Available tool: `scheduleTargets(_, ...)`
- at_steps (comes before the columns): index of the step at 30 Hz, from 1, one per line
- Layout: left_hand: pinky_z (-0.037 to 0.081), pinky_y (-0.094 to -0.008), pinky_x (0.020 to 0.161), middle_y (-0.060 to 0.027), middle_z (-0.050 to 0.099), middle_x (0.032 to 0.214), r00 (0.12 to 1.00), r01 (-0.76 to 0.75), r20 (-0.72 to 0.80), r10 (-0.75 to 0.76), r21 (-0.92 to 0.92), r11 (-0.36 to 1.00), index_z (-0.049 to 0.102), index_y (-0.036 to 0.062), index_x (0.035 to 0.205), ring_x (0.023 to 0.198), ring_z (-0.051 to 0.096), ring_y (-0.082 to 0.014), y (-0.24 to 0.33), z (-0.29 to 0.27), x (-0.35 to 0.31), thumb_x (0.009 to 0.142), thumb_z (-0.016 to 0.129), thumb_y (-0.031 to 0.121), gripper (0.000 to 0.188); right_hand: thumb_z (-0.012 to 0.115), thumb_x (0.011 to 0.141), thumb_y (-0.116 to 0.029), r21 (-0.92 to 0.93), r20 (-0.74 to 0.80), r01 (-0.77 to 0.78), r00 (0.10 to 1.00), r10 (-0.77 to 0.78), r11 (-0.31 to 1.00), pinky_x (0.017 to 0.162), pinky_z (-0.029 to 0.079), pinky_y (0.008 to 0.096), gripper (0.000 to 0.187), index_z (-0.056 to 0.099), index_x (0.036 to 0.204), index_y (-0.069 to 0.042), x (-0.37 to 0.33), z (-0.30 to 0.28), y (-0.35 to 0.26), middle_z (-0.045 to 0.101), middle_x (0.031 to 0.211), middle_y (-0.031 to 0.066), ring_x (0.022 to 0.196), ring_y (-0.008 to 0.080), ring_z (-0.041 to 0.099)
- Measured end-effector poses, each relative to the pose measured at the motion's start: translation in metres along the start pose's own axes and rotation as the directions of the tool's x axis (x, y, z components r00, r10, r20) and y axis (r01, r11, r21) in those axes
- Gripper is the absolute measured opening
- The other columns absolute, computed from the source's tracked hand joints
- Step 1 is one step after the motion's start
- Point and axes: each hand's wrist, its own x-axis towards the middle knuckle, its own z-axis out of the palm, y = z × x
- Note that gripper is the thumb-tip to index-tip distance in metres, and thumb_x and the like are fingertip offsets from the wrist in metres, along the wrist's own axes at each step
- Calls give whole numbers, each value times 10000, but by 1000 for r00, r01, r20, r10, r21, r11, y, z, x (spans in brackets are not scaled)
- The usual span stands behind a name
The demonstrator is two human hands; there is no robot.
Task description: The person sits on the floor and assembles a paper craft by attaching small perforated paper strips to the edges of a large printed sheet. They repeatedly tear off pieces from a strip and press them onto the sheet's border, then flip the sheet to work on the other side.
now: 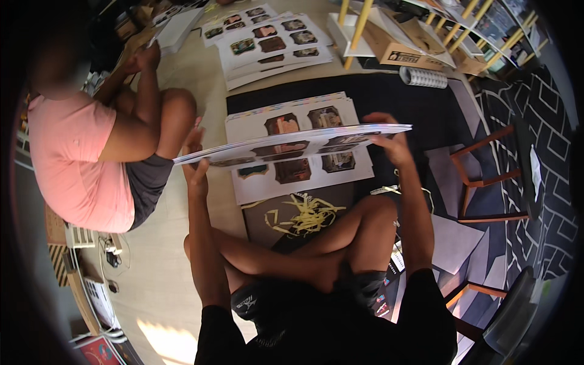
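Note:
Held between my hands is a stack of large printed sheets (286,141), tilted nearly edge-on. My left hand (196,164) grips its left end, thumb on the near side. At the right end, my right hand (391,145) closes around the edge, slightly smeared by motion. Below and behind it lies a pile of similar white sheets (258,190) with dark-framed pictures, partly hidden by the held stack. A heap of thin yellow paper strips (304,218) lies between that pile and my crossed legs.
To the left sits another person in a pink shirt (79,155), hands together. More printed sheets (274,52) lie ahead. A cardboard box (404,55) rests on a rack at the far right, near a patterned roll (424,78). A wooden chair frame (496,182) stands right.

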Motion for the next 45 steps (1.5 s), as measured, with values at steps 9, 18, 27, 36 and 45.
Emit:
scheduleTargets(9, 446, -366, 986, -134, 607, 1223, 995, 97, -25, -97, 21, 995, 488, -65, 1351, 1067, 600, -222, 47, 0, 10, 844, 805, 186, 649, 916, 696, -90, -116, -111, 79, 990, -92, 990, 848, 547, 339, 653, 586, 1252, -6, 5, -1, -39, 693, 1076, 138, 926, 197, 677)
scheduleTargets(18, 451, -413, 1052, -199, 491, 1442, 885, -448, 369, 283, 841, 305, 240, 81, 1576, 1292, 522, -296, 94, 8, 5, 824, 802, 51, 939, 918, 708, -181, -882, 163, 360, 837, -522, 303, 892, 538, 366, 940, 423, 1492, -31, -23, -2, -70, 578, 1303, 217, 1113, 312, 648)
scheduleTargets(27, 320, -334, 1076, -64, 497, 1434, 995, 100, 0, -100, -54, 994, 394, 22, 1494, 1278, 455, -176, -53, -6, 33, 909, 715, 300, 723, 842, 751, -188, 151, -98, 5, 995, 10, 989, 1064, 405, 397, 804, 425, 1413, -5, 48, -2, 55, 545, 1356, 188, 1265, 258, 530)
scheduleTargets(36, 462, -306, 939, -126, 639, 1163, 976, 79, -213, -36, 201, 976, 545, -53, 1213, 1052, 591, -163, -5, 26, 9, 943, 698, 108, 350, 690, 943, -58, -58, -351, 33, 935, -52, 998, 845, 516, 276, 258, 608, 1180, 6, 23, 16, 44, 703, 1073, 90, 943, 119, 650)
scheduleTargets(45, 465, -334, 927, -46, 664, 1139, 951, 309, -26, -308, 61, 949, 628, 16, 1214, 1060, 606, -159, -41, -20, -52, 886, 767, 141, 377, 829, 830, -164, 42, -90, -201, 975, 204, 979, 939, 479, 347, 431, 622, 1159, 22, -26, 0, 67, 676, 1089, 85, 1014, 179, 633)
